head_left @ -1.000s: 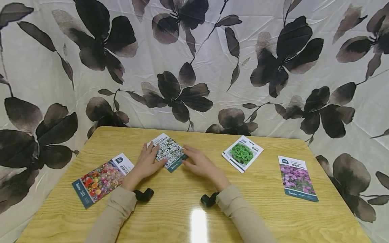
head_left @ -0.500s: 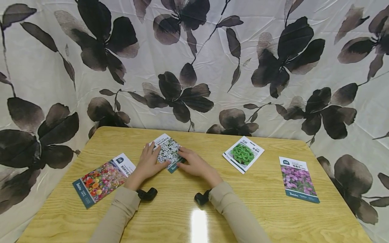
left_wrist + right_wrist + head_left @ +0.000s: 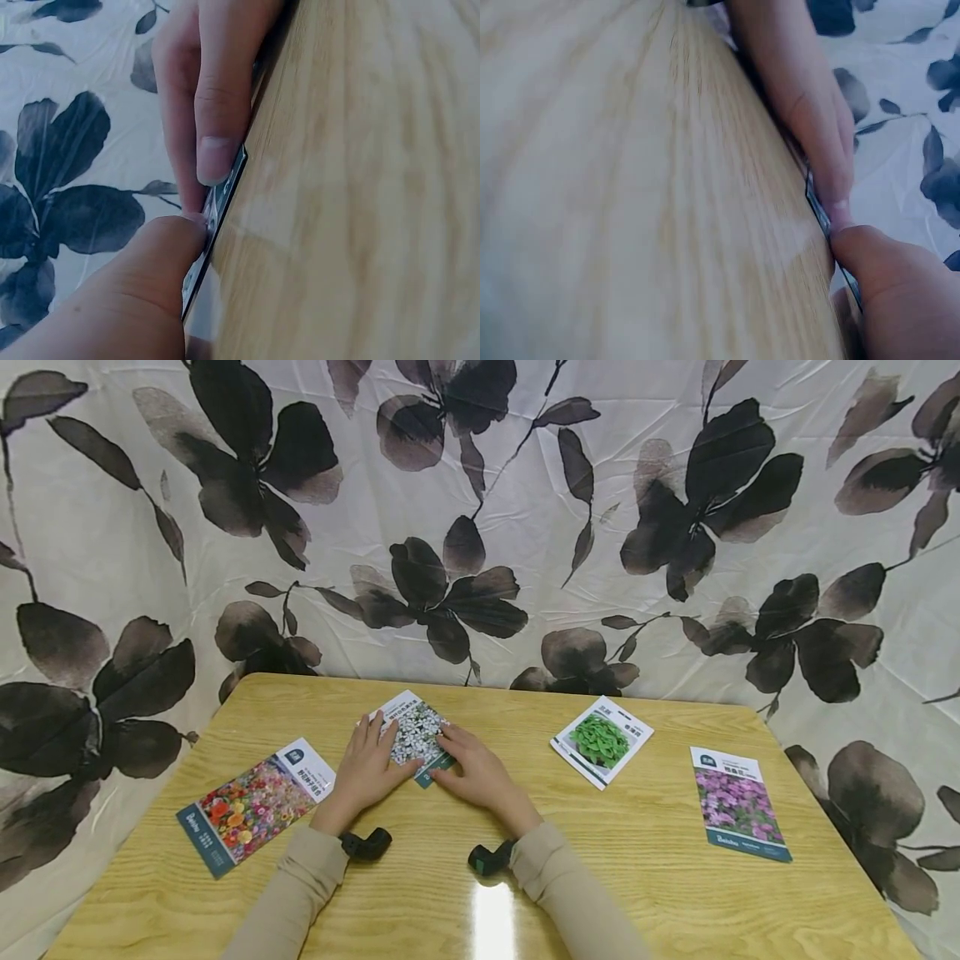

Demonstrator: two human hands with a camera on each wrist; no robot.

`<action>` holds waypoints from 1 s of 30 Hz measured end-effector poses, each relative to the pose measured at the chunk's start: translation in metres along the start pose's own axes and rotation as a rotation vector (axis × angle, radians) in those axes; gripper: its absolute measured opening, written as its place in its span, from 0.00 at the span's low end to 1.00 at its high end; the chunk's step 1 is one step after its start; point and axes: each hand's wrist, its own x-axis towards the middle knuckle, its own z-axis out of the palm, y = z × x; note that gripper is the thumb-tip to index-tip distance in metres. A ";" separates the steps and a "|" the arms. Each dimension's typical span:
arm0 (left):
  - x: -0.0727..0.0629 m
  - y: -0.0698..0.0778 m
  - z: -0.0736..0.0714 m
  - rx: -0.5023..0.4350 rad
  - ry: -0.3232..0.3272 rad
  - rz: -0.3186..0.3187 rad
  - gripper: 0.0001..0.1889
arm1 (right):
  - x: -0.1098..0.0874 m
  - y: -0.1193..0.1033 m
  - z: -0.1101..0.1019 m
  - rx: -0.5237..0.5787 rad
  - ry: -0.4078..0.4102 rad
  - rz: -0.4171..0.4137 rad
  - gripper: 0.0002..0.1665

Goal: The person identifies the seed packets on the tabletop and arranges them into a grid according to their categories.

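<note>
In the head view, a seed packet with white flowers lies tilted on the wooden table, left of the middle. My left hand rests on its left side, fingers pointing away and thumb towards the near end. From the other side, my right hand lies over the right edge with its fingers extended. Each hand covers part of the packet. Both wrist views are low and show the packet edge-on, a thin dark line close to the tabletop, with thumbs and fingertips on it.
A larger packet with mixed bright flowers lies beside my left forearm. To the right are a green-leaf packet and a purple-flower packet. Black wrist devices sit under both wrists. Flower-printed cloth hangs behind the table.
My right hand has moved left and further over the white-flower packet. My left hand has shifted slightly right. The packet itself stays nearly in place.
</note>
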 end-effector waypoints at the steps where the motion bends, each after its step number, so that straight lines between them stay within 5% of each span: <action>1: -0.001 0.000 0.000 0.007 0.003 0.001 0.47 | 0.000 0.000 0.001 -0.012 0.010 0.002 0.37; 30: -0.007 0.014 0.000 0.077 -0.021 0.101 0.46 | -0.020 -0.011 0.003 -0.005 0.071 0.062 0.36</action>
